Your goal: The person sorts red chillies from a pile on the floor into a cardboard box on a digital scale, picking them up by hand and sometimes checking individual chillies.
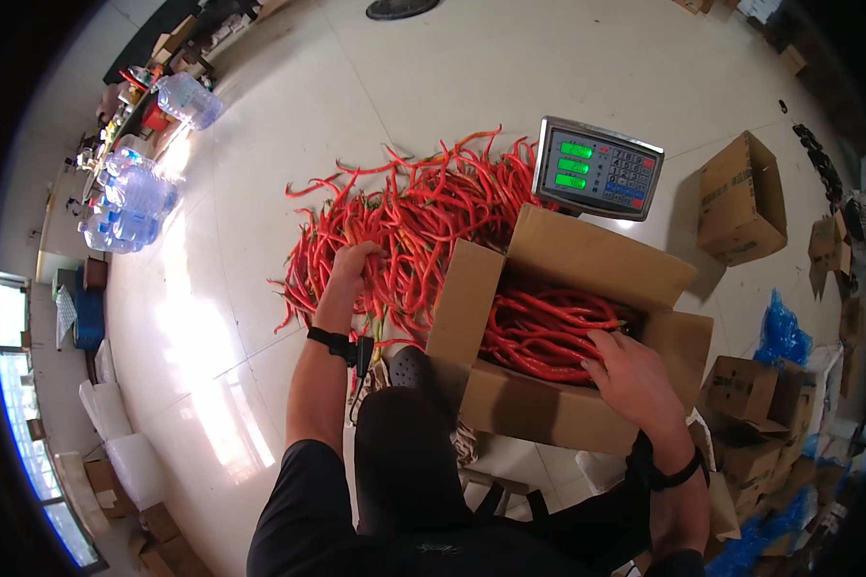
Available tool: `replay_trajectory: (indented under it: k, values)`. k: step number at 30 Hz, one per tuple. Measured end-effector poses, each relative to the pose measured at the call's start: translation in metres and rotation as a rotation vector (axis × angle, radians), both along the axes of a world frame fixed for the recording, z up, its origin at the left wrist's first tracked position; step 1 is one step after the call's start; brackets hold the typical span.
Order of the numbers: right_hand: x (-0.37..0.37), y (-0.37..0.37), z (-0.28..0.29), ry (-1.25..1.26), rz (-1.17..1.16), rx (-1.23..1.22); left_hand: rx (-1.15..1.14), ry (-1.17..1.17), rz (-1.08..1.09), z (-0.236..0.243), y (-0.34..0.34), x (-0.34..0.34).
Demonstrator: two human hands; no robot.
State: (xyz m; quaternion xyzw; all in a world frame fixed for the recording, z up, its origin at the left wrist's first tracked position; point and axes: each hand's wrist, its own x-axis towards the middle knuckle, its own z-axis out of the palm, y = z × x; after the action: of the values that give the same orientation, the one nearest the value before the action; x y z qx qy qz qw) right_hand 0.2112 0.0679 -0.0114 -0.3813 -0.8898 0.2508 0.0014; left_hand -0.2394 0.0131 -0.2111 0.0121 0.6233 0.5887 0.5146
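A wide heap of long red chili peppers (423, 207) lies on the floor in front of me. My left hand (357, 258) reaches into its near left side, fingers bent together around chili peppers; the fingertips are partly hidden. To the right stands an open cardboard box (539, 409) with its flaps folded out. Long red chili peppers (539, 332) lie inside, roughly lengthwise. Over the box's near right side comes my right hand (633, 377), fingers apart and resting on those peppers.
A scale display (598, 168) with green readouts rises behind the box. Another open carton (743, 202) stands at the far right. Stacked cartons (741, 394) and blue plastic (784, 327) crowd my right side. Large clear water bottles (135, 192) stand at the left.
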Motion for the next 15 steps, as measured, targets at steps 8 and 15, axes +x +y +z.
replay_trajectory:
  k: [8,15]
  values:
    - [0.004,-0.01,0.006,0.128,0.041,0.03,0.31,0.137,0.003,0.163,0.013,0.024]
    - [0.005,-0.013,0.024,0.579,-0.027,-0.039,0.527,-0.051,-0.278,0.295,0.007,0.144]
